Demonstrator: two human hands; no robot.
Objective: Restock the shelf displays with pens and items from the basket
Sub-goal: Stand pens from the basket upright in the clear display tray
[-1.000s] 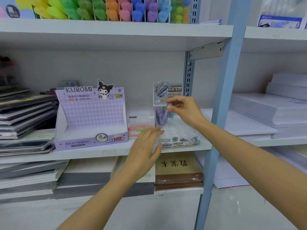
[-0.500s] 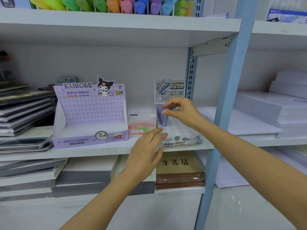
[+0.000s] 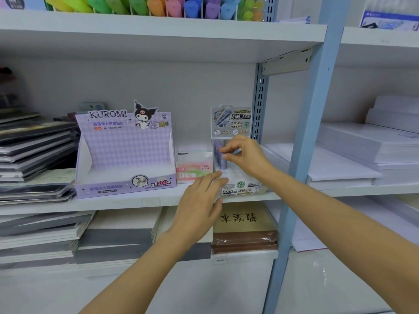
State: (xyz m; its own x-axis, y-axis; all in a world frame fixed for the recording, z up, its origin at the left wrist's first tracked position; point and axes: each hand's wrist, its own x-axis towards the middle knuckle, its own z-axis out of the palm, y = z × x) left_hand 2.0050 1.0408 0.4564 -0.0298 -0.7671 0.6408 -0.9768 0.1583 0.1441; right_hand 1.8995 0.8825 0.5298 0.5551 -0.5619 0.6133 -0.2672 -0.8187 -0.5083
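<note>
The white middle shelf (image 3: pixel 113 203) carries a clear lead display tray (image 3: pixel 240 189), with a blue upright (image 3: pixel 301 155) just right of the tray and a pink box (image 3: pixel 193 166) touching its left side. Over the tray's back rows the right hand (image 3: pixel 247 155) pinches the top of an upright purple tube (image 3: pixel 223 165). The left hand (image 3: pixel 199 207) lies relaxed, its straight fingers (image 3: pixel 210 177) touching the tray's front left corner.

The scene is lit evenly and brightly from above. A soft shadow is cast beneath the upper shelf (image 3: pixel 158 35). Glare is seen on the wrapped brown pack (image 3: pixel 244 240). Edges are bowed and slightly blurred.
</note>
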